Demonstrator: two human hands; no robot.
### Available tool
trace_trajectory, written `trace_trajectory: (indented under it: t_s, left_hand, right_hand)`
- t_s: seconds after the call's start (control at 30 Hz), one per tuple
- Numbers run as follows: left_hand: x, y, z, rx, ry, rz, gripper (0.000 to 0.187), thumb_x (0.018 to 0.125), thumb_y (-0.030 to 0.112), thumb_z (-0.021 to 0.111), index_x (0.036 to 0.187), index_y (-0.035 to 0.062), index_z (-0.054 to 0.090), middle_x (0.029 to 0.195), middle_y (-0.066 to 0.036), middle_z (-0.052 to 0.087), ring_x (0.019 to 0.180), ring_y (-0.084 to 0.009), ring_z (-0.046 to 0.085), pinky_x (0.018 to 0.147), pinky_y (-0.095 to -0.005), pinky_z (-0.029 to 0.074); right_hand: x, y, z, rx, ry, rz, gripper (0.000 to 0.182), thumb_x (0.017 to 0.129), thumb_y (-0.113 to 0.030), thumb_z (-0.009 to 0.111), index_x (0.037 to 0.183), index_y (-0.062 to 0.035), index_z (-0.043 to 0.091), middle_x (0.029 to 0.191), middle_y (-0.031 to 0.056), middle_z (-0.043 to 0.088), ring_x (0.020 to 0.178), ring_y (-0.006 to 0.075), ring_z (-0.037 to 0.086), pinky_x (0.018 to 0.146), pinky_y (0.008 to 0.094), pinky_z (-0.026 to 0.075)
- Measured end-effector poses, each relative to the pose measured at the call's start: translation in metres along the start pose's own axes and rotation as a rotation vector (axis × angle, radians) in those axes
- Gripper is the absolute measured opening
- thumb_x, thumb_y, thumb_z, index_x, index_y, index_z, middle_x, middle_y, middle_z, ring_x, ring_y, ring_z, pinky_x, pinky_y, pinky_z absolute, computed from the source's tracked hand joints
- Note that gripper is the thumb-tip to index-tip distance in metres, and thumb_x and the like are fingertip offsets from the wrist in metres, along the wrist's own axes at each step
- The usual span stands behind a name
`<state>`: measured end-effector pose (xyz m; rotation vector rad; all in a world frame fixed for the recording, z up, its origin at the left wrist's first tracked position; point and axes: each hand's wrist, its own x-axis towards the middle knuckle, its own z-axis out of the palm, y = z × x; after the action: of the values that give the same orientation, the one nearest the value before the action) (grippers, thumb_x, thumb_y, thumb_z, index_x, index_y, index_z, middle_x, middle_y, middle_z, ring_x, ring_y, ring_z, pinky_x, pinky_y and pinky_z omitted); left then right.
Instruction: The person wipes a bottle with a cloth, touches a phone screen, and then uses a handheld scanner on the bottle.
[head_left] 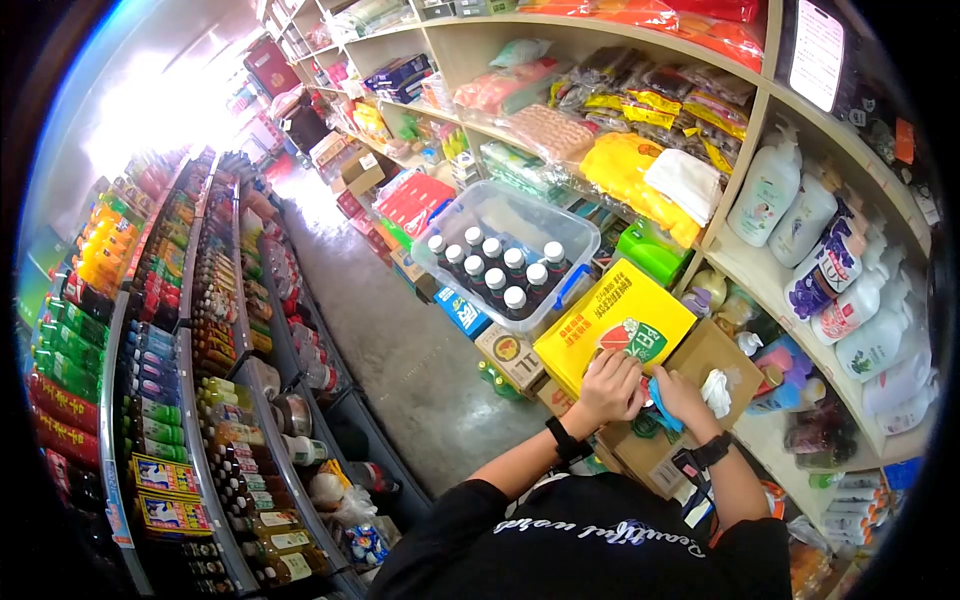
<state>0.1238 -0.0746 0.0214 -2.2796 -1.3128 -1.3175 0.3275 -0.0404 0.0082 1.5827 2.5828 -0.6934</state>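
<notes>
My right hand (684,401) is closed on a blue cloth (662,408), close beside my left hand (611,390). The left fingers are curled round a small item with dark and reddish parts, mostly hidden between the hands. Both hands are over an open cardboard box (738,372), at the near edge of a yellow printed box (617,318). White crumpled tissue (716,393) lies by the right hand. Beyond the yellow box, a clear plastic bin (572,228) holds several dark bottles (495,282) with white caps, standing upright.
Shelves at right carry pump bottles (768,190) and bagged goods (650,100). A green plastic item (652,250) sits behind the yellow box. Drink shelves (205,390) line the left, across the grey floor (400,370). Cartons (508,355) are stacked below the bin.
</notes>
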Motion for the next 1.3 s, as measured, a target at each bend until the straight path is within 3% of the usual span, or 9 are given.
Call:
trace_trajectory:
  t_s: [0.3, 0.4, 0.77, 0.87, 0.9, 1.0, 1.1, 1.2, 1.3]
  left_hand:
    - [0.0, 0.0, -0.002, -0.01, -0.002, -0.004, 0.03, 0.076, 0.018, 0.065, 0.1, 0.0022, 0.072, 0.104, -0.013, 0.074, 0.104, -0.0299, 0.069, 0.102, -0.043, 0.05]
    - [-0.002, -0.001, 0.0, -0.028, 0.0, 0.007, 0.03, 0.077, 0.019, 0.067, 0.099, -0.0004, 0.069, 0.104, -0.016, 0.072, 0.103, -0.0327, 0.067, 0.104, -0.0458, 0.049]
    - [-0.006, -0.002, 0.003, -0.027, 0.018, -0.012, 0.033, 0.075, 0.02, 0.067, 0.101, -0.0004, 0.07, 0.106, -0.016, 0.073, 0.104, -0.033, 0.069, 0.101, -0.0457, 0.051]
    - [-0.009, -0.003, 0.005, -0.04, 0.009, 0.0, 0.033, 0.075, 0.02, 0.067, 0.101, -0.0004, 0.07, 0.106, -0.016, 0.072, 0.106, -0.0329, 0.068, 0.102, -0.0455, 0.05]
    - [-0.009, -0.003, 0.006, -0.049, 0.002, 0.005, 0.034, 0.076, 0.021, 0.067, 0.102, -0.0004, 0.069, 0.108, -0.017, 0.072, 0.106, -0.033, 0.068, 0.102, -0.0455, 0.05]
    - [-0.008, -0.003, 0.004, -0.056, 0.01, 0.021, 0.034, 0.076, 0.022, 0.067, 0.103, -0.0005, 0.069, 0.109, -0.017, 0.072, 0.106, -0.0333, 0.068, 0.103, -0.046, 0.05]
    - [-0.008, -0.004, 0.002, -0.084, 0.008, 0.029, 0.035, 0.076, 0.022, 0.066, 0.103, -0.0004, 0.068, 0.108, -0.017, 0.071, 0.107, -0.0335, 0.067, 0.104, -0.0465, 0.049]
    - [-0.006, -0.004, 0.002, -0.111, 0.004, 0.038, 0.034, 0.075, 0.02, 0.065, 0.102, -0.0003, 0.068, 0.107, -0.017, 0.071, 0.107, -0.0338, 0.067, 0.104, -0.047, 0.049]
    - [-0.006, -0.005, 0.002, -0.147, 0.018, 0.064, 0.033, 0.073, 0.018, 0.064, 0.1, 0.0002, 0.068, 0.105, -0.017, 0.07, 0.106, -0.0344, 0.067, 0.104, -0.0475, 0.05]
  right_hand:
    - [0.003, -0.003, -0.006, -0.003, -0.069, 0.026, 0.033, 0.105, -0.021, 0.044, 0.134, -0.0064, 0.054, 0.109, 0.0328, 0.069, 0.104, 0.0506, 0.067, 0.087, 0.0563, 0.054]
    - [0.0, -0.007, -0.008, 0.004, 0.009, -0.017, 0.026, 0.103, -0.017, 0.044, 0.122, -0.0021, 0.055, 0.104, 0.0335, 0.07, 0.098, 0.0512, 0.068, 0.084, 0.0596, 0.054]
    - [0.013, 0.01, -0.003, 0.111, -0.096, 0.029, 0.036, 0.108, -0.024, 0.038, 0.132, -0.0029, 0.056, 0.123, 0.0353, 0.066, 0.114, 0.0495, 0.066, 0.094, 0.0556, 0.053]
    - [0.021, 0.024, 0.009, 0.436, -0.165, 0.066, 0.038, 0.107, -0.025, 0.041, 0.133, -0.002, 0.056, 0.125, 0.0347, 0.067, 0.114, 0.0464, 0.067, 0.095, 0.0528, 0.053]
    - [0.026, 0.038, 0.025, 0.582, -0.15, -0.006, 0.038, 0.109, -0.028, 0.041, 0.129, -0.0015, 0.06, 0.121, 0.0249, 0.072, 0.107, 0.034, 0.071, 0.093, 0.0455, 0.054]
    - [0.027, 0.025, 0.017, 1.272, -0.346, 0.35, 0.041, 0.111, -0.033, 0.04, 0.125, -0.002, 0.063, 0.115, 0.0124, 0.073, 0.099, 0.0203, 0.069, 0.091, 0.0371, 0.055]
    - [0.031, 0.04, 0.033, 1.355, -0.41, 0.404, 0.044, 0.113, -0.037, 0.039, 0.123, -0.0033, 0.065, 0.112, 0.0058, 0.072, 0.094, 0.0141, 0.067, 0.089, 0.0323, 0.055]
    - [0.027, 0.033, 0.028, 1.483, -0.472, 0.406, 0.043, 0.112, -0.037, 0.04, 0.125, -0.0043, 0.065, 0.112, 0.0062, 0.073, 0.095, 0.0146, 0.068, 0.089, 0.0315, 0.056]
    - [0.02, 0.026, 0.026, 1.471, -0.399, 0.395, 0.041, 0.112, -0.036, 0.04, 0.124, -0.0057, 0.066, 0.112, 0.0051, 0.073, 0.096, 0.014, 0.068, 0.089, 0.0308, 0.056]
